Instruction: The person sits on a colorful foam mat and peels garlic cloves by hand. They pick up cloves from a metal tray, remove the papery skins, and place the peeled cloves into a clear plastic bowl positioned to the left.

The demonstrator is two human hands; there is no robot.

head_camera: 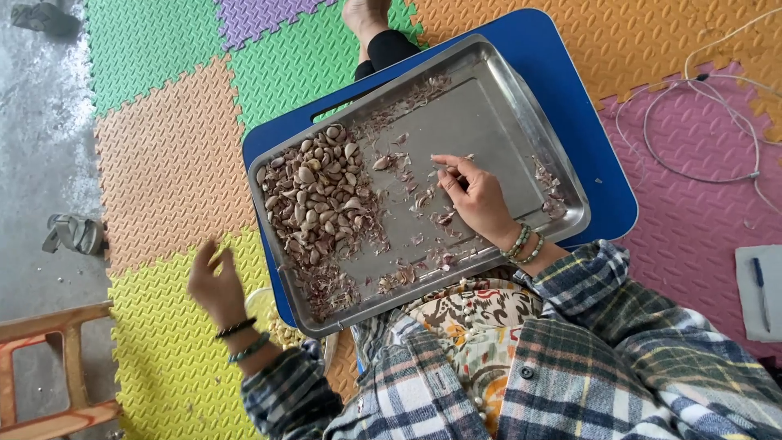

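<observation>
Garlic cloves [318, 191] are heaped at left-centre of frame in the steel tray [505, 90]. Right hand [476, 195] is pinched on a small piece mid-tray; left hand [213, 285], lower left, blurred, grip undeterminable. Skins are best kept apart from the heap.

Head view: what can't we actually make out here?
- Left hand: motion-blurred, off the tray; whether it holds anything, or its grip is shut, can't be told.
- Right hand: fingertips pinch something tiny; too small to tell clove from skin.
- Bowl-like thing below the tray edge: mostly hidden by tray and left sleeve.
- White pad with pen: cut off by the right edge.
- Wooden stool: cut off at the bottom-left corner.
</observation>
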